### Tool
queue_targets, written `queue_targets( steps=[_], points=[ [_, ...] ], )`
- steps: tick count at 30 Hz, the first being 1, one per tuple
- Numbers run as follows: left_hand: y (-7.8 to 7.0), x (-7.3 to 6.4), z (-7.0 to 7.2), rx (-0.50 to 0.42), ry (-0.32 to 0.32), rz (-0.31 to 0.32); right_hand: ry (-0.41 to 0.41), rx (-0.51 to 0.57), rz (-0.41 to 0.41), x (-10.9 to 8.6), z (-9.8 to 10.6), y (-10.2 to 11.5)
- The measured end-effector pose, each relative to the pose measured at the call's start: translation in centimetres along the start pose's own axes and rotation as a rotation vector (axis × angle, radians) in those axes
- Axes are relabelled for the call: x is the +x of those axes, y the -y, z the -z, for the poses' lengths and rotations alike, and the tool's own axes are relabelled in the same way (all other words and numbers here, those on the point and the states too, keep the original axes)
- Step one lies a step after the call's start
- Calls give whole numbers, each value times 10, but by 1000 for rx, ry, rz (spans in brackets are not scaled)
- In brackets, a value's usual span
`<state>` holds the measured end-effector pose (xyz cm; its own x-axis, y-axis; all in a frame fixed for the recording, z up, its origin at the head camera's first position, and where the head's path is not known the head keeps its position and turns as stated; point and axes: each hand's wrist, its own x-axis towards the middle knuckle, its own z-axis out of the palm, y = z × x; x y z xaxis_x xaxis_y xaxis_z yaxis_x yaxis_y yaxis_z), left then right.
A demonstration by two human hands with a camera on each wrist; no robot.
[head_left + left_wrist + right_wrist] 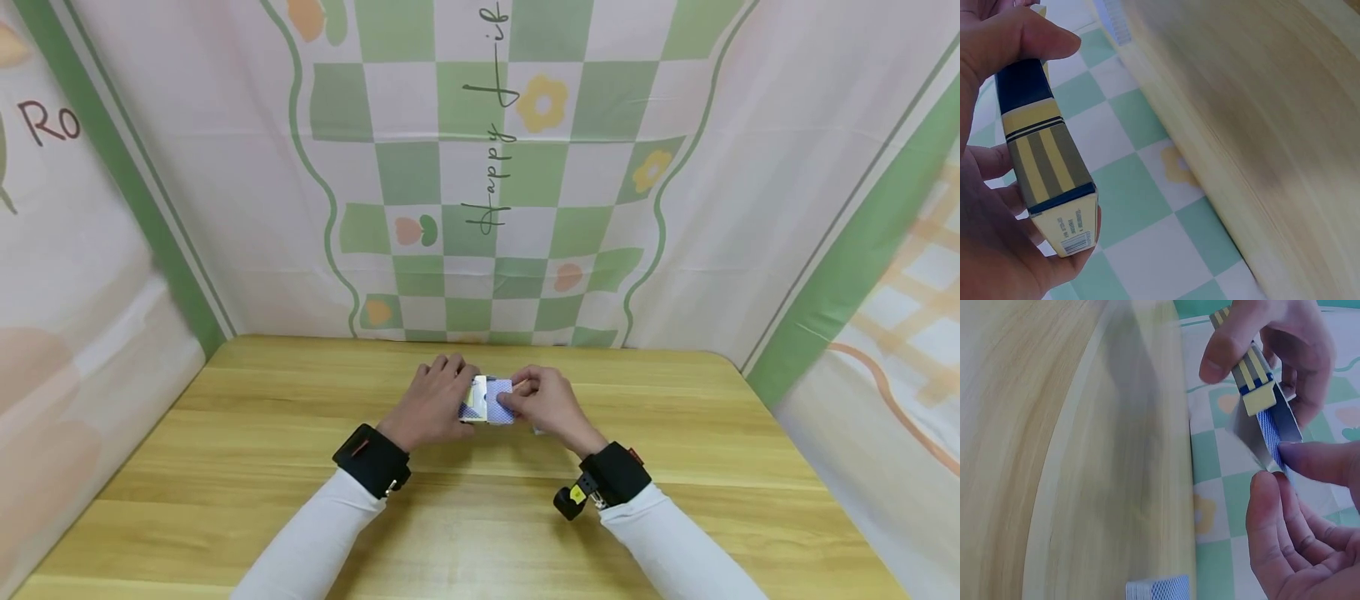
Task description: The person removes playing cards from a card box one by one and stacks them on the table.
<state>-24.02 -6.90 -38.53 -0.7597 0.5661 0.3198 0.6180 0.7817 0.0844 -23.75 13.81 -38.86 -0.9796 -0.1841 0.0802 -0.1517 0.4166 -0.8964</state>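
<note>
My left hand [435, 402] grips a playing card box [1050, 147], with the thumb on one narrow side and the fingers on the other. The box has blue, cream and grey stripes and a barcode on its end. Blue-backed playing cards [497, 412] stick out of its open end, beside the raised flap. My right hand [551, 407] pinches these cards between thumb and fingers at their outer end. In the right wrist view, the cards [1269, 432] lie partly inside the box. A second stack of blue-backed cards [1169, 587] sits on the table close to my right hand.
The wooden table [480, 525] spreads below both hands. A cloth with green and white checks [540, 175] hangs behind its far edge, with more printed cloth at both sides. A small camera [570, 502] hangs from the right wrist strap.
</note>
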Motion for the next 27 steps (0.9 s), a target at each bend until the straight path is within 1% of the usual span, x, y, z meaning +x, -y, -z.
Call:
queue_targets(
  steps=[8, 13, 18, 22, 27],
  points=[
    [2, -1, 2, -61, 50, 16, 73, -111, 176, -4, 13, -5],
    [3, -2, 3, -103, 63, 19, 88, -207, 244, -5, 17, -8],
    [5, -2, 2, -122, 71, 17, 151, -271, 297, -6, 21, -10],
    [5, -3, 1, -124, 85, 14, 209, -312, 319, -6, 23, -9],
    [4, -3, 1, -135, 98, 4, 223, -347, 329, -8, 25, -6]
  ],
)
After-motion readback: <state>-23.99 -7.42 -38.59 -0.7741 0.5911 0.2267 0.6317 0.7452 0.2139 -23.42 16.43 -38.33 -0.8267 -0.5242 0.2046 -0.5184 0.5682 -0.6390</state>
